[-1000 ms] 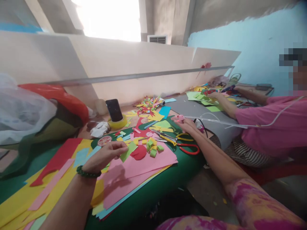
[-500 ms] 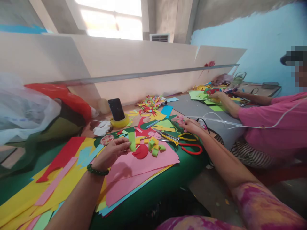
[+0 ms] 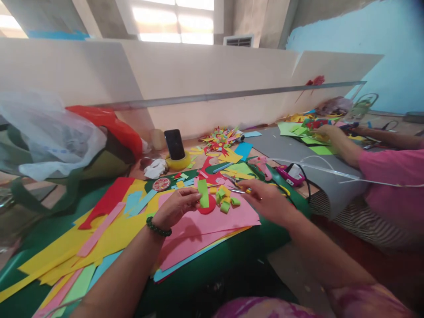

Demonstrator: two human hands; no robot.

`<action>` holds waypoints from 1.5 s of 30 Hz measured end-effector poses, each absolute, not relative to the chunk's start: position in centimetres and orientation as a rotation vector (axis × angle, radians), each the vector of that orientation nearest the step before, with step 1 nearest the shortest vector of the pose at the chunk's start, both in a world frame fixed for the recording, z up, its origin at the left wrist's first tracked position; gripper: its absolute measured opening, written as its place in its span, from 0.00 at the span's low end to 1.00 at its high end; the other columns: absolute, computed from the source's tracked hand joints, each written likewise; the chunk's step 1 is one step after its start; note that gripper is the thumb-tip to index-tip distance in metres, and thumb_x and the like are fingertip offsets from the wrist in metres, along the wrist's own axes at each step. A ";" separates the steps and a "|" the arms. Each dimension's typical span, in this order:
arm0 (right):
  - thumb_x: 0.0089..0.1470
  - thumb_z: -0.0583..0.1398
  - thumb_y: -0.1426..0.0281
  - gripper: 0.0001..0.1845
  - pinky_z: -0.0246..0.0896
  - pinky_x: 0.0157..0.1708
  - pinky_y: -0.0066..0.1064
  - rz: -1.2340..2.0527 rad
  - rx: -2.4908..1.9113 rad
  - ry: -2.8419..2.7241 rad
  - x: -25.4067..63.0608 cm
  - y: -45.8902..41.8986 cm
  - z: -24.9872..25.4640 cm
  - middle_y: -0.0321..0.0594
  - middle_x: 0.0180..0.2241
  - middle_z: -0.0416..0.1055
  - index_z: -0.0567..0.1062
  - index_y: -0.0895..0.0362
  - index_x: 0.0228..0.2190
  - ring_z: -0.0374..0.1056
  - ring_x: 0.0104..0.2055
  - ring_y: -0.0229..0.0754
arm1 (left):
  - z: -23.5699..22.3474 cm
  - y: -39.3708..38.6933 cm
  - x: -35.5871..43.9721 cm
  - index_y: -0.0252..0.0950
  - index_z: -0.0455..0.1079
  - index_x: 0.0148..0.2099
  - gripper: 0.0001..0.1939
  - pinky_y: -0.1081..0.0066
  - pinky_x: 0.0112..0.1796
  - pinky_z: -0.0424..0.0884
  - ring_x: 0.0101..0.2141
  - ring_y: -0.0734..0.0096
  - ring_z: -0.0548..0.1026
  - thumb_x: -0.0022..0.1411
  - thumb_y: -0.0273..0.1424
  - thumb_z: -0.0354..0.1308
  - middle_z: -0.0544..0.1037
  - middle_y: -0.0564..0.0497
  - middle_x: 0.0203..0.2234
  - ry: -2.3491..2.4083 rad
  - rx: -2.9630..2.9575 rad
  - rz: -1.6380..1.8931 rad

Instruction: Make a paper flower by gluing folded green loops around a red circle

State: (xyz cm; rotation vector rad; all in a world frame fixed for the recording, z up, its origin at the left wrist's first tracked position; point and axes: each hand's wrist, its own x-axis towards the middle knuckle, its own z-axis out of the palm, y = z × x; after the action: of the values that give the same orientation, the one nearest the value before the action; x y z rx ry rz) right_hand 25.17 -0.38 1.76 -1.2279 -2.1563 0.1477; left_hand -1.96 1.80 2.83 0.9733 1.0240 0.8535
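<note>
My left hand (image 3: 180, 204) pinches a short green paper strip (image 3: 204, 194) upright between thumb and fingers. Behind the strip, a red paper circle (image 3: 208, 206) lies on stacked pink sheets (image 3: 195, 238). Several curled green and yellow paper pieces (image 3: 225, 198) sit just right of it. My right hand (image 3: 270, 198) is closed over a pair of scissors, whose metal blades (image 3: 237, 191) point left from the fingers; their handles are hidden. Part of a yellow handle (image 3: 284, 190) shows behind that hand. A pink glue gun (image 3: 262, 167) lies beyond it.
Coloured paper sheets and strips (image 3: 115, 234) cover the left side. A phone (image 3: 174, 144) leans at a yellow tape roll (image 3: 179, 162). Bags (image 3: 109, 132) stand at the left. A co-worker's arm (image 3: 344, 145) works at the right. A cable (image 3: 306, 174) trails from a magenta device (image 3: 291, 175).
My right hand has let go of the pink glue gun and come nearer, onto the scissors. My left hand still holds the green strip. The view has turned slightly left.
</note>
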 end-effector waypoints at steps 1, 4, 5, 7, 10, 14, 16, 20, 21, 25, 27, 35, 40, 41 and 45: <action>0.61 0.54 0.70 0.16 0.67 0.36 0.28 0.153 -1.030 -2.189 23.4 -0.7 1.2 0.43 0.42 0.76 0.72 0.51 0.49 0.74 0.38 0.40 | 2.7 1.7 -1.8 0.33 0.69 0.25 0.18 0.78 0.24 0.65 0.20 0.80 0.69 0.37 0.34 0.74 0.71 0.57 0.17 1.007 0.985 0.836; 0.62 0.55 0.70 0.12 0.68 0.35 0.28 0.122 -0.727 -2.226 19.5 -0.3 -0.5 0.44 0.40 0.76 0.75 0.51 0.45 0.73 0.37 0.40 | 2.4 1.4 -1.4 0.32 0.70 0.25 0.17 0.77 0.25 0.65 0.20 0.80 0.69 0.39 0.36 0.73 0.72 0.56 0.17 0.976 1.031 0.780; 0.63 0.54 0.69 0.10 0.68 0.35 0.29 0.140 -0.676 -2.217 18.9 0.1 -0.9 0.44 0.38 0.76 0.76 0.52 0.42 0.73 0.37 0.40 | 2.4 1.3 -1.4 0.32 0.71 0.26 0.17 0.77 0.25 0.65 0.21 0.79 0.70 0.40 0.36 0.73 0.72 0.55 0.18 0.978 1.044 0.765; 0.63 0.54 0.68 0.10 0.68 0.36 0.31 0.241 -0.605 -2.174 18.4 0.9 -1.3 0.44 0.35 0.76 0.76 0.53 0.36 0.72 0.36 0.40 | 2.3 1.3 -1.3 0.33 0.72 0.27 0.16 0.77 0.26 0.65 0.21 0.78 0.70 0.41 0.36 0.72 0.73 0.55 0.18 0.989 1.064 0.762; 0.62 0.56 0.65 0.09 0.68 0.37 0.33 0.481 -0.591 -2.083 18.6 1.4 -1.5 0.43 0.32 0.76 0.75 0.54 0.33 0.71 0.35 0.41 | 2.3 1.3 -1.3 0.33 0.73 0.27 0.15 0.75 0.27 0.66 0.22 0.77 0.70 0.44 0.39 0.70 0.73 0.54 0.20 0.998 1.105 0.804; 0.56 0.60 0.56 0.15 0.63 0.25 0.30 0.950 -0.781 -1.818 18.5 1.5 -1.9 0.37 0.24 0.70 0.73 0.55 0.29 0.66 0.24 0.37 | 2.4 1.2 -1.1 0.33 0.73 0.25 0.15 0.72 0.30 0.69 0.23 0.75 0.71 0.45 0.40 0.69 0.74 0.53 0.21 1.037 1.214 0.837; 0.50 0.63 0.51 0.20 0.58 0.20 0.28 1.180 -0.857 -1.676 18.3 1.7 -2.0 0.33 0.20 0.66 0.71 0.55 0.26 0.61 0.19 0.34 | 2.5 1.0 -0.9 0.33 0.75 0.26 0.14 0.72 0.30 0.70 0.24 0.74 0.71 0.46 0.40 0.67 0.75 0.53 0.22 1.062 1.298 0.849; 0.42 0.66 0.48 0.24 0.54 0.19 0.26 1.328 -0.920 -1.554 18.3 2.3 -2.0 0.31 0.17 0.63 0.69 0.56 0.24 0.58 0.18 0.32 | 2.3 0.8 -0.5 0.33 0.77 0.27 0.13 0.73 0.28 0.70 0.23 0.73 0.71 0.49 0.39 0.64 0.76 0.51 0.21 1.114 1.458 0.836; 0.41 0.67 0.48 0.25 0.53 0.18 0.26 1.332 -0.932 -1.542 18.3 2.5 -1.9 0.31 0.17 0.63 0.69 0.57 0.23 0.58 0.18 0.32 | 2.2 0.8 -0.4 0.33 0.77 0.28 0.13 0.73 0.28 0.70 0.23 0.73 0.71 0.50 0.39 0.64 0.76 0.51 0.21 1.123 1.489 0.827; 0.37 0.69 0.48 0.26 0.51 0.18 0.25 1.359 -0.961 -1.502 18.5 2.6 -1.9 0.30 0.16 0.64 0.69 0.57 0.22 0.56 0.17 0.31 | 1.9 0.8 -0.3 0.33 0.77 0.27 0.12 0.73 0.27 0.70 0.24 0.71 0.72 0.51 0.38 0.62 0.77 0.49 0.21 1.155 1.590 0.799; 0.36 0.69 0.49 0.26 0.51 0.18 0.25 1.377 -0.978 -1.487 18.5 2.6 -1.9 0.31 0.16 0.64 0.70 0.58 0.21 0.57 0.18 0.31 | 1.8 0.8 -0.4 0.33 0.77 0.27 0.12 0.74 0.26 0.69 0.24 0.71 0.72 0.52 0.37 0.61 0.77 0.49 0.20 1.157 1.626 0.794; 0.34 0.70 0.50 0.26 0.52 0.18 0.24 1.421 -1.021 -1.439 18.5 2.4 -1.5 0.30 0.16 0.65 0.70 0.58 0.20 0.57 0.18 0.30 | 1.8 0.7 -0.3 0.33 0.77 0.27 0.11 0.75 0.26 0.69 0.24 0.71 0.72 0.52 0.35 0.59 0.78 0.49 0.21 1.164 1.722 0.797; 0.34 0.70 0.52 0.25 0.52 0.19 0.24 1.403 -1.038 -1.443 18.5 2.4 -1.6 0.31 0.17 0.66 0.70 0.58 0.21 0.58 0.19 0.30 | 1.9 0.6 -0.2 0.33 0.77 0.25 0.12 0.75 0.25 0.66 0.22 0.72 0.70 0.52 0.36 0.58 0.76 0.49 0.19 1.175 1.752 0.801; 0.35 0.70 0.52 0.24 0.52 0.19 0.25 1.397 -1.039 -1.449 18.5 2.4 -1.6 0.31 0.17 0.66 0.70 0.58 0.21 0.58 0.19 0.31 | 2.0 0.5 -0.2 0.33 0.76 0.25 0.12 0.75 0.25 0.66 0.22 0.73 0.70 0.52 0.36 0.58 0.76 0.50 0.19 1.173 1.754 0.803; 0.38 0.69 0.53 0.22 0.54 0.20 0.26 1.386 -1.041 -1.491 18.5 2.6 -1.9 0.32 0.18 0.66 0.70 0.58 0.23 0.60 0.20 0.32 | 2.0 0.5 -0.1 0.34 0.77 0.25 0.13 0.75 0.25 0.65 0.22 0.72 0.70 0.53 0.37 0.58 0.77 0.49 0.19 1.162 1.766 0.802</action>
State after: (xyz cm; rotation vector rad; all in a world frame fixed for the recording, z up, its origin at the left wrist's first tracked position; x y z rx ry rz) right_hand 18.47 2.55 -1.86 -1.0407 -1.4911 1.3859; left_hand -0.15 0.48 2.02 1.7658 1.1619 0.8024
